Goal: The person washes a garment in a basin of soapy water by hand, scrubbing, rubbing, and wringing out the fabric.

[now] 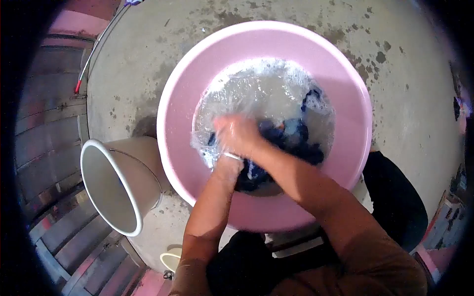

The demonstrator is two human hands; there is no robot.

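Both hands (239, 134) overlap at the soapy water (222, 98), the fingers (227, 123) too blurred to tell whether they grasp anything. Dark-blue cloth (296, 148) lies right of the fingers and toward the wrists, inside the pink basin (345, 98) surrounding them; a pale bucket (140, 158) stands leftward.

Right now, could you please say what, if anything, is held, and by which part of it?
That cannot be told: the hands are blurred amid splashing water by the dark cloth, and no clear grip shows.
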